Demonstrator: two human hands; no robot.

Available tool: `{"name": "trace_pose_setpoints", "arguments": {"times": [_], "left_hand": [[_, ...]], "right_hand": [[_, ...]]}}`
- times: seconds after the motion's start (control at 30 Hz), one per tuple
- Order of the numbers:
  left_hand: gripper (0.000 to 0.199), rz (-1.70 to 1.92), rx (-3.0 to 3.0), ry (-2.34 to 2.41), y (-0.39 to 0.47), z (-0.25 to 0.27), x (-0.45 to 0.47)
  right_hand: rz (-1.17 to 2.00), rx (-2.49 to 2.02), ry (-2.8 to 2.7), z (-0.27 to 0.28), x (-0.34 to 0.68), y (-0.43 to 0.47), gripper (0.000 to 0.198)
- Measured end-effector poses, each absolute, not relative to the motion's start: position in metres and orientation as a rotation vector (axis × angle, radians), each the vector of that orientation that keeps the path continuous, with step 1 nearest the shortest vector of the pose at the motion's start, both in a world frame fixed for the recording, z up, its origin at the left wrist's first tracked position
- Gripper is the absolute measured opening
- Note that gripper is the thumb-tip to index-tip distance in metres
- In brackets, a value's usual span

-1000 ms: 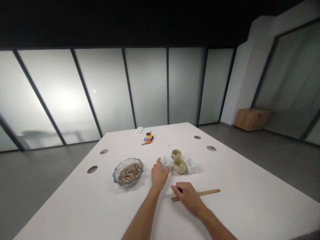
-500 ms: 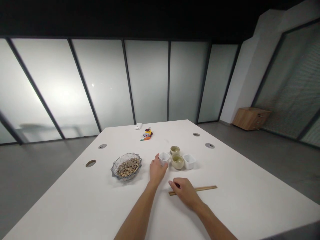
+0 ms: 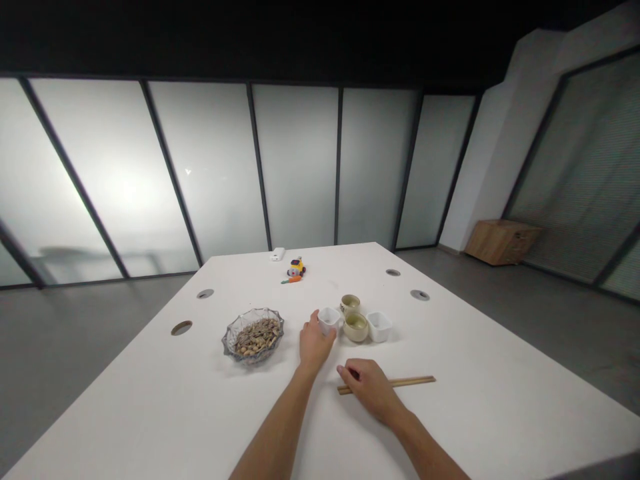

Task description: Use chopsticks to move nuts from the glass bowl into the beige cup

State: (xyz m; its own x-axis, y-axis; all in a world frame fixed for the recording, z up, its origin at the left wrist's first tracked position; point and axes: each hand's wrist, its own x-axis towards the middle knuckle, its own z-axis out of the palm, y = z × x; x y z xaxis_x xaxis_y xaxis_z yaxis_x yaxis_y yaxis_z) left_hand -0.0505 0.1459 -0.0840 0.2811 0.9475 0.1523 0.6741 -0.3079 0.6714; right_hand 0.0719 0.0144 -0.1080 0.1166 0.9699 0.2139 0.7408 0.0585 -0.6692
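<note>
Table (image 3: 150,413), broad, white and flat, is being reached across by two bare arms. Left of both hands, a scalloped clear-glass bowl (image 3: 239,325) is being occupied by brown seeds (image 3: 257,337). Slim brown wooden chopsticks (image 3: 413,382), their long axis running crosswise, are being partly covered by the right hand (image 3: 369,385); its fingers are being curled inward, but whether the sticks are being gripped cannot be told. A small white square cup (image 3: 329,323) is being grasped by the left hand (image 3: 314,345), the nearer one, from its left and near sides. Just right of it, two pale-green round cups (image 3: 356,333) are being flanked by another white square cup (image 3: 379,327).
</note>
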Motion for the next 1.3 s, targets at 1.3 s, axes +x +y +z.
{"name": "trace_pose_setpoints", "arguments": {"times": [1.3], "left_hand": [[0.069,0.694,2.112,1.440,0.1404,-0.0773,-0.0512]], "right_hand": [[0.444,-1.848,-1.755,-0.1032,0.0716,0.0132,0.037]]}}
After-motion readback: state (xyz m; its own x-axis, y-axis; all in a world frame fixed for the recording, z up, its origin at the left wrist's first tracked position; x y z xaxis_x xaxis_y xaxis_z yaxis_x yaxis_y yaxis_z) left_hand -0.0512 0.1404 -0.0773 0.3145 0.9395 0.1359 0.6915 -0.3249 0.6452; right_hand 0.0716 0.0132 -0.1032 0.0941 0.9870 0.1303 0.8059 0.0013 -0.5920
